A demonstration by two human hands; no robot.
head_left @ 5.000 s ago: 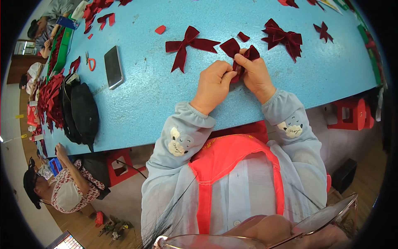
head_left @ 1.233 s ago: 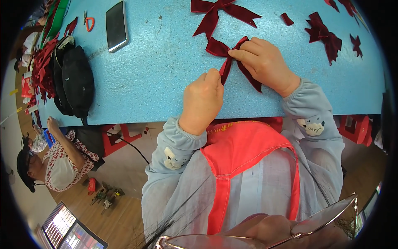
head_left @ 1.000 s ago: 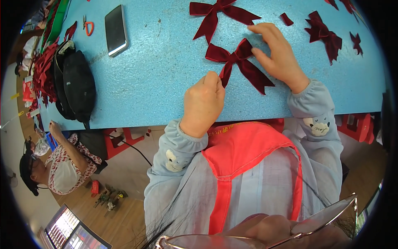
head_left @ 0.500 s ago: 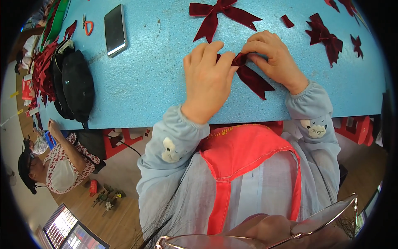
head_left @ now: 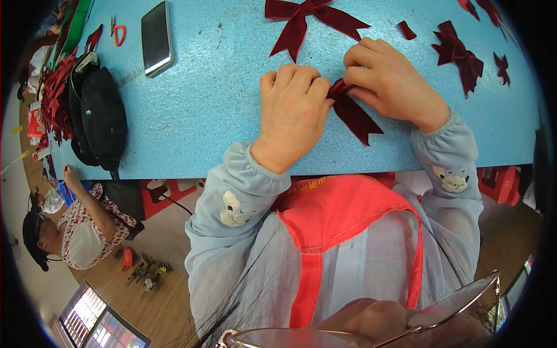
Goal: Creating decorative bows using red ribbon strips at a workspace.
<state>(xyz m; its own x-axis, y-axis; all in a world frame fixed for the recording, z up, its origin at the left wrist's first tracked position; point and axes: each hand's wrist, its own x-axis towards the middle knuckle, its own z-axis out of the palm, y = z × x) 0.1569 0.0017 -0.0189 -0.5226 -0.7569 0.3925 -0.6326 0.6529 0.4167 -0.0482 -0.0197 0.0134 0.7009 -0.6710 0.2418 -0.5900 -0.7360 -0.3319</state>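
- On the tabletop (head_left: 203,122), the bag (head_left: 103,116) lies at left, the phone (head_left: 155,40) farther; a second bow (head_left: 296,28) lies beyond the hands.
- The left hand (head_left: 293,107), back upward, and the curled right hand (head_left: 389,81) have their fingers closed on the bow (head_left: 358,122).
- It is dark red, partly hidden, one notched tail showing.

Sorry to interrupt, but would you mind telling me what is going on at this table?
The person's left hand and right hand hold a dark red bow near its middle; one side is hidden behind the left hand. Another bow lies beyond them on the blue table, with a phone off to the left.
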